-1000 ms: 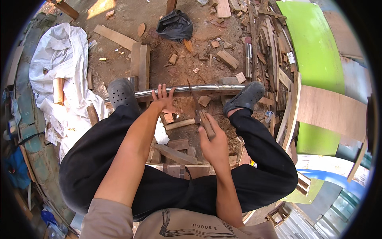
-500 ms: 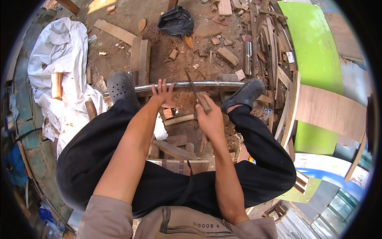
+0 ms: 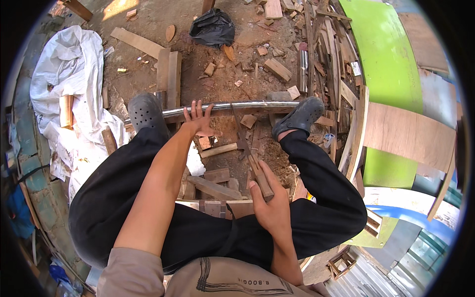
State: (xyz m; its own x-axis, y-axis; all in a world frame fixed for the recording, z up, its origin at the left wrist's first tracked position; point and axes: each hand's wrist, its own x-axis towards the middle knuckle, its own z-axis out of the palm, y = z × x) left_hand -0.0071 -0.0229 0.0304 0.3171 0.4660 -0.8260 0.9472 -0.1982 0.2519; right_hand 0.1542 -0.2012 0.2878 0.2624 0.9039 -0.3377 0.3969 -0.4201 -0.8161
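A long bar (image 3: 227, 106) with a shiny silver upper face and a brown, wood-like lower side runs crosswise between my feet. My left hand (image 3: 199, 120) presses on it with fingers spread, just left of the saw blade. In my right hand (image 3: 271, 207) is the wooden handle of a handsaw (image 3: 261, 179). Its narrow dark blade points away from me, and the far end crosses the bar. A small wood block (image 3: 249, 121) lies just right of the blade. My dark clogs (image 3: 148, 115) are at both ends of the bar.
Wood offcuts (image 3: 278, 70) litter the dirt floor, with a black plastic bag (image 3: 213, 27) farther off. A white sack (image 3: 69, 74) is at the left. Stacked wood strips (image 3: 334, 54) and a green panel (image 3: 386, 54) line the right. More wood pieces (image 3: 213, 188) lie close before my lap.
My right hand has drawn the saw back toward my body, and the small block beside the blade now shows. My left hand stays spread on the bar. The whole view has shifted slightly.
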